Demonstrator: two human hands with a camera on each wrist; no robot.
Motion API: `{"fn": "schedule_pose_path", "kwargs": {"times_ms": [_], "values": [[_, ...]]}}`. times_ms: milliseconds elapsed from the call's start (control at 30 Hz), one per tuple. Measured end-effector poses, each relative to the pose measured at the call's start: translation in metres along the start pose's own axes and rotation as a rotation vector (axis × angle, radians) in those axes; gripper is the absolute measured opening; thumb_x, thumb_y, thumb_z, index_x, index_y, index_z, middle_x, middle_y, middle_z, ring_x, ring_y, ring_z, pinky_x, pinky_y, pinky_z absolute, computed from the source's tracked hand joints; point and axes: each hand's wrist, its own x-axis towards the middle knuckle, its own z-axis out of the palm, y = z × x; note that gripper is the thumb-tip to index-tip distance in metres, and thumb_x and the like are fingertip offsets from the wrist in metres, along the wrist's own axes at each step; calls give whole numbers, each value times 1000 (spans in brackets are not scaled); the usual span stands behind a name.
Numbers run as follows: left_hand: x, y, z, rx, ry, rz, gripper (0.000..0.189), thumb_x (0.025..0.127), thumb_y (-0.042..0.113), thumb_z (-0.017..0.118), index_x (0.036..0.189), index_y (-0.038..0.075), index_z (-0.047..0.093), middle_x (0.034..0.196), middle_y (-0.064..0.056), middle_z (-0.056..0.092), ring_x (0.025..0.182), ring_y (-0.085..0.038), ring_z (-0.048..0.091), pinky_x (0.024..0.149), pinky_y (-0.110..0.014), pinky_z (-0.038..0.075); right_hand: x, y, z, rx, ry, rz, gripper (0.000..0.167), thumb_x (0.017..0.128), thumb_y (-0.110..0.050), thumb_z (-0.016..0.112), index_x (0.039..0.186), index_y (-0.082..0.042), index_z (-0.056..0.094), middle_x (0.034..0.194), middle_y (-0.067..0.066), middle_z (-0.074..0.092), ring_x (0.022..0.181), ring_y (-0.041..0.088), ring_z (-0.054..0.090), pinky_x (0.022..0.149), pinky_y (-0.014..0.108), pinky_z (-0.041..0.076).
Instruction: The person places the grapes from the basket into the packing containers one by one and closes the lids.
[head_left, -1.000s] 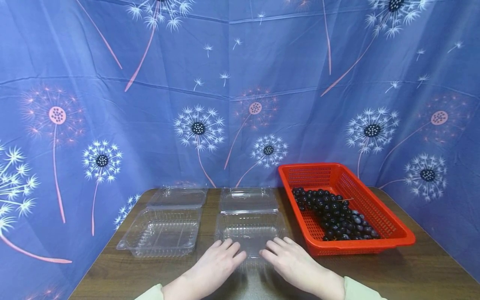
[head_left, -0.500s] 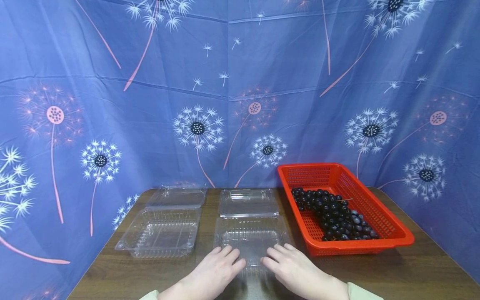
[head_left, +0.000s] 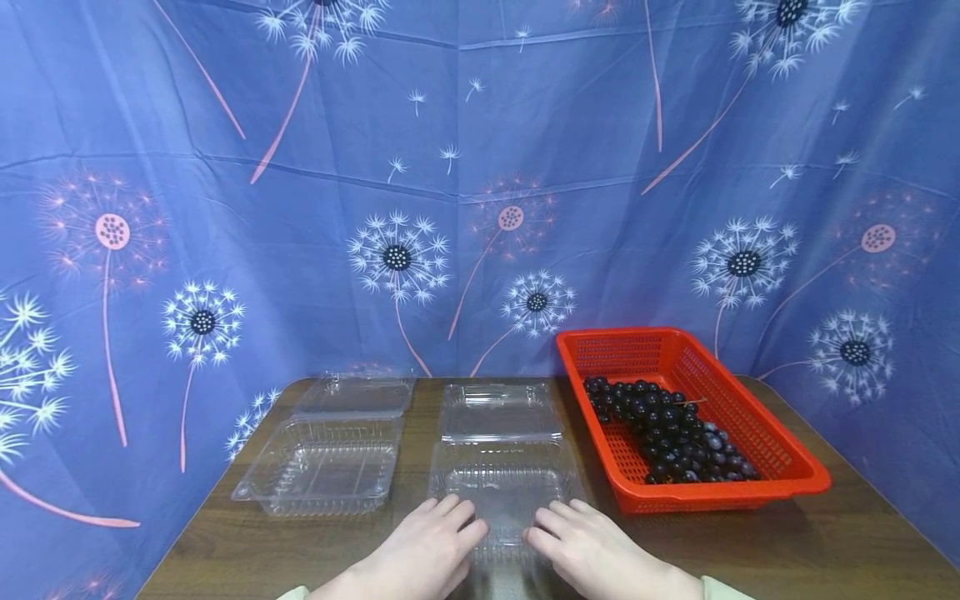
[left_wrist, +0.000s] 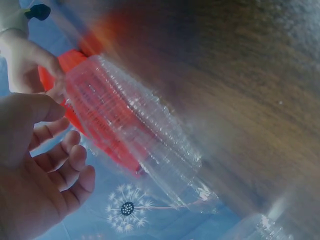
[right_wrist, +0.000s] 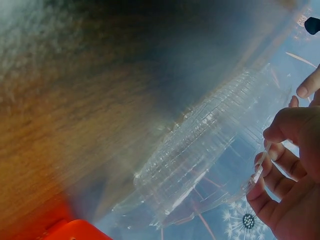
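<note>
Toward the near side of the wooden table (head_left: 213, 542), with the middle clear container (head_left: 487, 471) taken as clock centre: held by its near rim (head_left: 506, 543) with two bare hands, the left hand (head_left: 431, 537) at eight o'clock and the right hand (head_left: 592, 542) at four. In the right wrist view, plainly pinched between thumb and curled fingers. On the left side, apparently grasped in the same way, judging from the curled fingers at the rim, though less clear in the left wrist view. Gripped near both corners probably to keep the thin plastic straight, without twisting from one side. Not possible to tell whether fully resting on the wood or slightly raised.

At twelve o'clock, folded open with the lid (head_left: 501, 410) away from the hands, likely to leave the tray (head_left: 498, 492) reachable from above. Between nine and ten o'clock, accompanied by a second clear container (head_left: 330, 458), also opened toward the patterned cloth (head_left: 450, 183), perhaps aligned for similar handling. Between two and three o'clock, neighboured, without touching, by a red basket (head_left: 720, 493), seemingly placed there for easy reach of the right hand. Inside that basket, piled from left wall to near wall, with dark grapes (head_left: 667, 425).
</note>
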Motion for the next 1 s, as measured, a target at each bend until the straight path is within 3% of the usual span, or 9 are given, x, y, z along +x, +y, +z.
{"fn": "schedule_pose_path", "kwargs": {"times_ms": [200,467,700,1000], "values": [[-1,-4,-9,-93,-25,-103,29,76,23,73,102,16,60,95,7,56,81,-4,49,64,-16,45,-1,1,-2,16,1,-29,28,65,-14,63,91,-22,58,80,-10,48,71,9,48,57,21,29],[-1,-8,-14,-146,-14,-337,28,75,21,69,101,15,60,92,7,56,78,-6,50,62,-21,48,-2,-1,-5,108,-40,-33,36,61,-19,72,94,-23,59,81,-12,49,71,6,47,56,18,30],[-2,-17,-13,-320,-18,-520,26,77,17,69,101,12,59,92,4,58,75,-4,46,63,-22,50,-3,-3,-3,61,16,-63,30,61,-17,66,89,-23,56,78,-11,45,68,8,45,56,20,30],[-1,-25,-11,-504,-7,-660,28,77,10,68,102,6,56,94,-6,57,80,-13,55,68,-28,53,-6,-3,-3,50,13,-65,29,61,-18,63,89,-23,56,78,-11,45,67,8,45,56,20,29]]}}
